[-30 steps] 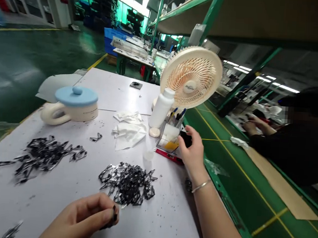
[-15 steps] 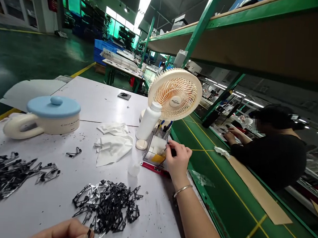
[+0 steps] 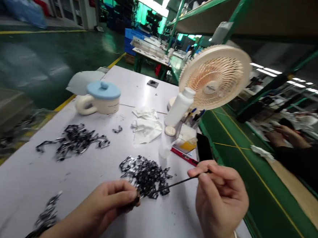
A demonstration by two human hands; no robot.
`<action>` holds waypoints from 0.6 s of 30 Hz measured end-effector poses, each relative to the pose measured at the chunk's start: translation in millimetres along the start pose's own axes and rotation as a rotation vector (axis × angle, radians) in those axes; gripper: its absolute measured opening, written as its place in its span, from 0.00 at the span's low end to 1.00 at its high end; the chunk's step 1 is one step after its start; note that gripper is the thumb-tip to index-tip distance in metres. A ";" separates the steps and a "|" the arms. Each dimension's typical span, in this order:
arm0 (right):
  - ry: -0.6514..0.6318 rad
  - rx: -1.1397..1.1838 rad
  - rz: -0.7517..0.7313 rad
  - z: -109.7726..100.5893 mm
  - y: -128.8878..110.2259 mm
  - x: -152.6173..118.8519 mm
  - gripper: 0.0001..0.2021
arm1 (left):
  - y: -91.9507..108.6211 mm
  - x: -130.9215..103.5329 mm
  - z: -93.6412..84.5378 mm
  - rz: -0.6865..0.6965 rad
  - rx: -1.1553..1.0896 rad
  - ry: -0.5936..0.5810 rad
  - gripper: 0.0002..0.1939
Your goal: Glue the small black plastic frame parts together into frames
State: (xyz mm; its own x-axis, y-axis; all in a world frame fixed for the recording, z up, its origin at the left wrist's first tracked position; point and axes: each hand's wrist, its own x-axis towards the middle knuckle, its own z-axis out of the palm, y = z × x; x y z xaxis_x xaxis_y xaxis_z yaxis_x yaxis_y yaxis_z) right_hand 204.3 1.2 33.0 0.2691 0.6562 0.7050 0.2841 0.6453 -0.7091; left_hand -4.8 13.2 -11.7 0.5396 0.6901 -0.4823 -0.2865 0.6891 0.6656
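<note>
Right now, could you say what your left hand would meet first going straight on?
Likely the thin black rod in the right hand, or the pile of black parts; depth is unclear.

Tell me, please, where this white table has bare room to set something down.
The tabletop is mostly bare between the upper-left heap of black parts and the middle heap. The far section, beyond the white cloths and lidded mug, has room beside the small gray block. Crowded: the right side, where the white bottle, clear organizer and black phone cluster.
</note>
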 end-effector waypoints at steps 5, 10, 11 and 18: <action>-0.027 0.119 0.080 2.3 4.6 -5.6 0.16 | 8.2 -6.0 10.3 0.014 -0.066 -0.044 0.08; -0.102 0.125 0.002 4.2 8.1 -7.8 0.16 | 7.7 -6.3 8.1 -0.005 -0.096 -0.044 0.09; -0.108 0.126 -0.010 4.6 8.8 -8.3 0.17 | 7.4 -6.2 7.7 -0.003 -0.099 -0.048 0.09; -0.103 0.126 -0.014 8.6 11.8 -9.8 0.15 | 6.3 -4.8 6.8 -0.005 -0.111 -0.057 0.08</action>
State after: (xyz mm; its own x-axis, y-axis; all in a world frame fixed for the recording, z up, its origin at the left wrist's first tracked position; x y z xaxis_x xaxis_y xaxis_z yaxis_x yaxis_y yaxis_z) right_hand 197.2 5.8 17.7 0.1679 0.6790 0.7146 0.1680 0.6946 -0.6995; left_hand -3.8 12.7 -1.3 0.5848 0.6750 -0.4499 -0.3680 0.7150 0.5944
